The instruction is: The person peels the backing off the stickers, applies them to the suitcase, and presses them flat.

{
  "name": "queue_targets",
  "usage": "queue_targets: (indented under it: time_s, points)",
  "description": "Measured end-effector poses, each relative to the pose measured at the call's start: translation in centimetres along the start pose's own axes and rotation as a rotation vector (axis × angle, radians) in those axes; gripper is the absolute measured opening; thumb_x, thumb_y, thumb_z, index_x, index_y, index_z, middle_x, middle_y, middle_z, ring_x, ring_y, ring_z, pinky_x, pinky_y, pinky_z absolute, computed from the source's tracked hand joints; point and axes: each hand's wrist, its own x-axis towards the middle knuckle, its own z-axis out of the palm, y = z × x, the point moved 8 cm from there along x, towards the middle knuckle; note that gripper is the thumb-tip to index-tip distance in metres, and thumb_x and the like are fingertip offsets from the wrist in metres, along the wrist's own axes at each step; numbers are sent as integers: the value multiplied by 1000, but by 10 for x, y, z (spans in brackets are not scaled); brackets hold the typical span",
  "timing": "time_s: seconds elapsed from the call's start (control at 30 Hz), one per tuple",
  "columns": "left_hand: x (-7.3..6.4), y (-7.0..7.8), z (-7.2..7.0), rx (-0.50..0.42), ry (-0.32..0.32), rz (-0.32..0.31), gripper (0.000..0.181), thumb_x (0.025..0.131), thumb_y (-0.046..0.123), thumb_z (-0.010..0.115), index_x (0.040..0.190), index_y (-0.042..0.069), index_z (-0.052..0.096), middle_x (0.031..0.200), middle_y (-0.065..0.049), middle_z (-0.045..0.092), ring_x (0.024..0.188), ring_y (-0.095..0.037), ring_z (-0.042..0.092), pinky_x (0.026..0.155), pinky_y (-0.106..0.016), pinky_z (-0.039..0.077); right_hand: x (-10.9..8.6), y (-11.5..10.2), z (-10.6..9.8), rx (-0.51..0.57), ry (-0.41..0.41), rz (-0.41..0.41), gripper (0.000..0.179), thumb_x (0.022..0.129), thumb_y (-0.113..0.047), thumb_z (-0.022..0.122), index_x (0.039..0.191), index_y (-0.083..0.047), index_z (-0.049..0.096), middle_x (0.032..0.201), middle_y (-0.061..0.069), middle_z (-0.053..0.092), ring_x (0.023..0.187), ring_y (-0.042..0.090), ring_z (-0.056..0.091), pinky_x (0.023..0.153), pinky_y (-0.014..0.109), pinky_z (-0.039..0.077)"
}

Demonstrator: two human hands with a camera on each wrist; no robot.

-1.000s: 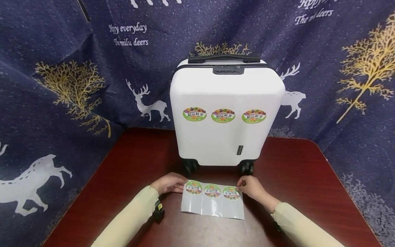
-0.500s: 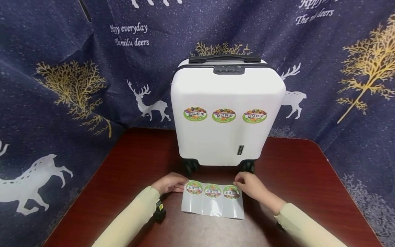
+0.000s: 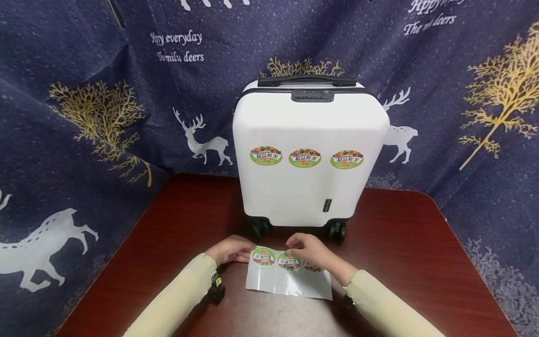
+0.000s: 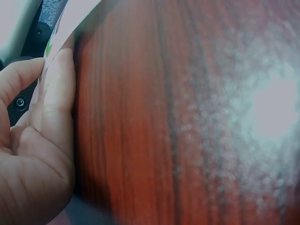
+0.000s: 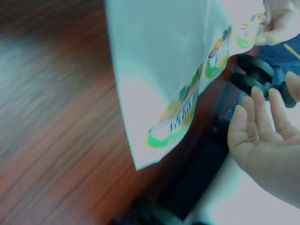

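Right hand (image 3: 309, 252) has shifted inward from the far right corner of the sticker sheet (image 3: 262, 280) to near its middle; sheet and left hand (image 3: 232, 250) almost unmoved. Left hand pinches the sheet's left edge between thumb and fingers. Right hand: fingers loosely bent and parted, nothing visible between them; right wrist view shows them clear of the sheet.

Sheet location: in front of the suitcase (image 3: 290, 196), over the near part of the table (image 3: 189, 206); table contact along its lower edge cannot be told. Three oval stickers run along its far side: left one (image 3: 264, 257), middle one (image 3: 288, 261), right one (image 3: 312, 267), the last partly hidden by the right hand.

Handling, judged: very light, thin, floppy; glossy face probably slippery; likely to crease. Best hold: opposite margins, off the printed ovals.

Beyond: suitcase upright on its wheels, three similar stickers (image 3: 305, 158) across its front; patterned cloth (image 3: 168, 89) behind.
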Motion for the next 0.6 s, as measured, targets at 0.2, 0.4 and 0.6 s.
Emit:
queue_targets:
  time_s: [0.2, 0.4, 0.6]
  points:
    - [-2, 0, 1, -5, -16, -7, 19, 94, 8, 62, 104, -7, 69, 87, -5, 74, 80, -12, 71, 80, -30, 62, 23, -7, 23, 19, -88, -78, 25, 92, -16, 71, 112, 0, 71, 112, 16, 75, 107, 32, 69, 93, 43, 55]
    - [-2, 3, 1, 2, -26, 3, 23, 94, 8, 62, 107, -9, 69, 87, -3, 74, 81, -12, 71, 82, -30, 62, 41, -9, 41, 51, -134, -77, 27, 93, -15, 70, 116, -1, 70, 117, 17, 74, 114, 32, 68, 100, 47, 53]
    - [-3, 3, -1, 18, -31, 12, 25, 94, 9, 62, 109, -9, 70, 89, -3, 75, 83, -12, 72, 83, -30, 62, 51, -16, 55, 59, -147, -88, 28, 93, -15, 71, 117, 0, 69, 117, 18, 74, 113, 31, 68, 99, 43, 54]
